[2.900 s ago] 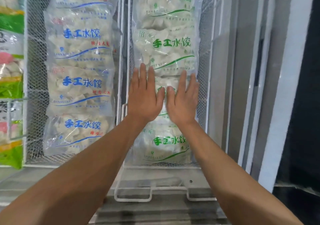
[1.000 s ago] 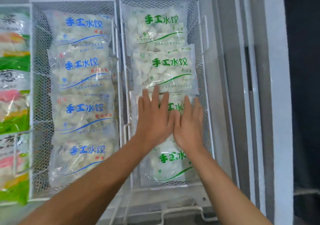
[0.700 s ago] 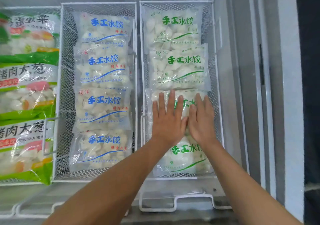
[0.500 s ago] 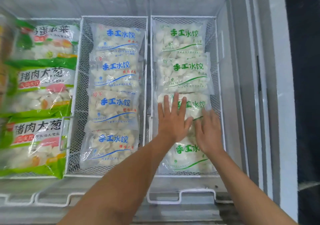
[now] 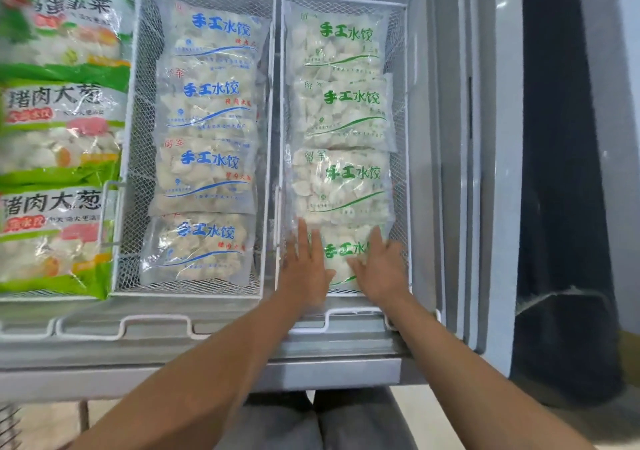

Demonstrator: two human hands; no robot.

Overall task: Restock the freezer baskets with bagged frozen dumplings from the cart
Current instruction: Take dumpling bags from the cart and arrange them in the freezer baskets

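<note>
i have both hands flat on the nearest green-print dumpling bag [image 5: 341, 255] in the right basket [image 5: 401, 110]. my left hand [image 5: 304, 266] lies with fingers straight and slightly spread over the bag's left edge, close against the basket's left wire wall. my right hand [image 5: 379, 267] lies the same way on the bag's right part, its outer side just beside the right wire wall. neither hand curls round anything; they press down, apart from each other, with the green print showing between them.

this basket holds four green-print bags in a row, each overlapping the next, filling it from far rim to near rim, so i see little spare room at either end. the sides leave only a thin gap to the mesh.

the middle basket [image 5: 138, 137] beside it holds four blue-print bags [image 5: 207, 172], also overlapped, with a wider strip of bare mesh along its left wall. further left lie larger green-edged bags [image 5: 59, 130].

the near freezer rim [image 5: 138, 363] runs under my forearms, and the white basket handles [image 5: 156, 321] hang just inside it. to the right the freezer wall [image 5: 446, 172] stands close to the basket.
</note>
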